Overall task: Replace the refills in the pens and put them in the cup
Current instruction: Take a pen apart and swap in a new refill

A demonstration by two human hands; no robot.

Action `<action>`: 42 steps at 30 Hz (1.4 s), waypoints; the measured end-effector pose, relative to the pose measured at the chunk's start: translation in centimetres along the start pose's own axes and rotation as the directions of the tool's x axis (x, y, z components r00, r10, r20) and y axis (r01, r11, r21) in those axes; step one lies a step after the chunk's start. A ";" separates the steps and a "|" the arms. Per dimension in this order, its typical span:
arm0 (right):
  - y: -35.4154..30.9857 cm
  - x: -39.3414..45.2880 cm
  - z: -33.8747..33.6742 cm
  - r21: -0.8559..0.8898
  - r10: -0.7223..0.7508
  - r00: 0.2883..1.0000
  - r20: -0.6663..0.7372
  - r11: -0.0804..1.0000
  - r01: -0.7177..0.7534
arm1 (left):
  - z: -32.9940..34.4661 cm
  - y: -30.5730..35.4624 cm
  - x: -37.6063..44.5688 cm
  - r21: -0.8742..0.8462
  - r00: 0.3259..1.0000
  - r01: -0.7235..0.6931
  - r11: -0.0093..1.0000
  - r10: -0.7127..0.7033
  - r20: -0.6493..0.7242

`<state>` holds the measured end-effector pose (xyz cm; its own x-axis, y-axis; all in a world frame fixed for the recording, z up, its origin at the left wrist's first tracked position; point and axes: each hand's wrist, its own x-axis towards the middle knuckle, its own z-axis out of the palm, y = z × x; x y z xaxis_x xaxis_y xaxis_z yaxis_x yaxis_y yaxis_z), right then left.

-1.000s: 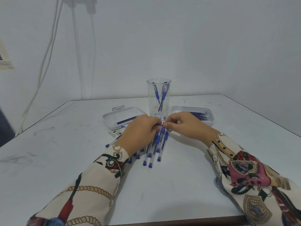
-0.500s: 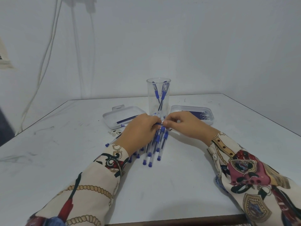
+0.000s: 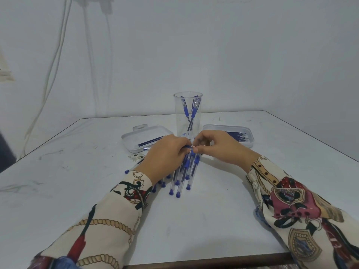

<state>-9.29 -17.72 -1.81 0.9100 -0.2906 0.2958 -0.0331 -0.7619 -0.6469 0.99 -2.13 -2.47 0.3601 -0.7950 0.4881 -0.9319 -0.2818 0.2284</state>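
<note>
**Q:** What does the figure show, from the largest element down?

**A:** A white table carries a clear cup just behind the grip, holding two or three capped pens. Two shallow trays flank it: the left tray behind and to the left with a couple of refills, the right tray behind and to the right with a row of refills. A bundle of pens lies directly beneath and in front of the grip.

**Q:** And the grip itself?

**A:** The left hand curls around one pen, its body hidden; the right hand pinches that pen's tip end where the fingertips meet.

**Q:** How is the step best done?

**A:** Probably by holding the barrel steady while the right fingers twist or pull along its axis, without bending the thin refill.
</note>
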 end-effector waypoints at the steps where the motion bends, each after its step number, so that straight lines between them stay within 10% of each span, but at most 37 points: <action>1: 0.0 0.0 0.0 0.009 0.006 1.000 -0.001 1.000 -0.006 | 0.0 0.0 0.0 -0.002 1.000 0.003 1.000 -0.003 -0.001; 42: -0.1 -0.2 -1.1 0.424 0.090 0.996 -0.014 0.902 -0.076 | -0.3 0.2 0.0 0.001 0.999 0.040 0.999 -0.040 -0.021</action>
<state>-9.91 -18.27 -1.02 0.8973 -0.3664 0.2460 0.0766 -0.4197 -0.9044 0.77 -1.98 -2.15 0.3980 -0.7714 0.4965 -0.9167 -0.3140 0.2470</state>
